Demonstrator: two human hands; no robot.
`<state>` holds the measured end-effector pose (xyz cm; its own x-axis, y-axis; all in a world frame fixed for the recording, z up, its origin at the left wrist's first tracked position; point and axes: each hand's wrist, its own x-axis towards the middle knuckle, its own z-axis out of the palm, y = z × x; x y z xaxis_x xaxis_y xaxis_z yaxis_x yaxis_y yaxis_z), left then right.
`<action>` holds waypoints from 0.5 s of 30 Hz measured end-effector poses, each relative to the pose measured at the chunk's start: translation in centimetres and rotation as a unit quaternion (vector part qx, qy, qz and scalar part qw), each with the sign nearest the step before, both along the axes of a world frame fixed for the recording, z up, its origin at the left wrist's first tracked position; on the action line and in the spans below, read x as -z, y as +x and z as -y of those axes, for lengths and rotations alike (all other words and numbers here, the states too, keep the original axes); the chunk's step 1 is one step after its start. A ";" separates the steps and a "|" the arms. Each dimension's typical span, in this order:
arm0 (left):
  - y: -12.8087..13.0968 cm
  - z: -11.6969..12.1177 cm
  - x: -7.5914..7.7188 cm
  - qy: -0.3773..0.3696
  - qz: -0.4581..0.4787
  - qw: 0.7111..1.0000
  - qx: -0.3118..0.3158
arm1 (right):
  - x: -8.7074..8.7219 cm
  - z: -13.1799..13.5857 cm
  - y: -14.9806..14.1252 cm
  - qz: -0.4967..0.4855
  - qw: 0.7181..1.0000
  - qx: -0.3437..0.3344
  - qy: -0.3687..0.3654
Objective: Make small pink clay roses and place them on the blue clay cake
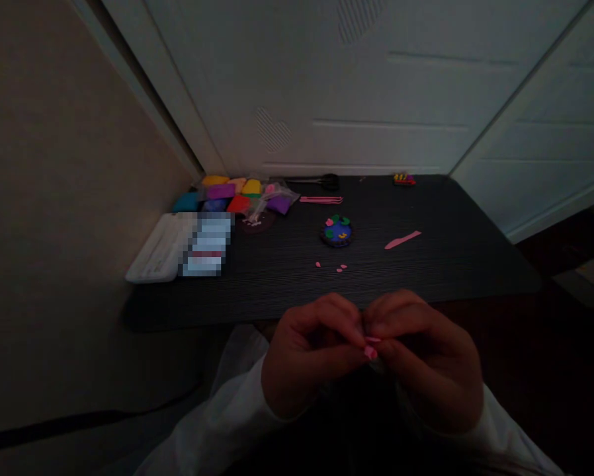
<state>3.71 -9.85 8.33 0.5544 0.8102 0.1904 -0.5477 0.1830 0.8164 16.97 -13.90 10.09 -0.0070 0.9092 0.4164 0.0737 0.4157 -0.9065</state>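
In front of the table's near edge, my left hand (309, 354) and my right hand (433, 357) meet fingertip to fingertip. A small rolled piece of pink clay (370, 353) is pinched between my left thumb and fingers. Against it, my right fingers pinch a thin pink clay petal (373, 339); the fingers partly cover both. Beyond my hands, several loose pink petals, such as this small petal (317, 264), lie on the table. Farther back sits a round clay pond (337, 233) with a blue middle, dark rim, green leaves and a pink flower.
A pink clay knife (403, 240) lies at the right on the dark table (456, 264). Pink modelling tools (321, 199) and scissors (331, 181) lie at the back. Coloured clay packets (221, 192) crowd the back left, behind a white box (161, 248). Small colourful clay (403, 179) stands back right.
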 end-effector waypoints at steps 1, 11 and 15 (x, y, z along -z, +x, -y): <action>0.0 0.0 0.0 0.001 -0.001 1.000 -0.003 | 0.0 0.0 0.0 0.002 1.000 0.002 -0.001; -0.1 -0.1 0.0 -0.009 -0.022 1.000 0.006 | -0.1 0.1 -0.1 -0.011 0.999 0.009 -0.038; 0.0 0.0 0.0 -0.028 -0.015 0.999 0.005 | -0.2 0.0 -0.1 -0.019 0.998 0.009 -0.051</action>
<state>3.67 -9.90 8.31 0.5678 0.8132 0.1278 -0.5202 0.2342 0.8213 16.86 -13.89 10.33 0.0231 0.9470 0.3205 0.0449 0.3193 -0.9466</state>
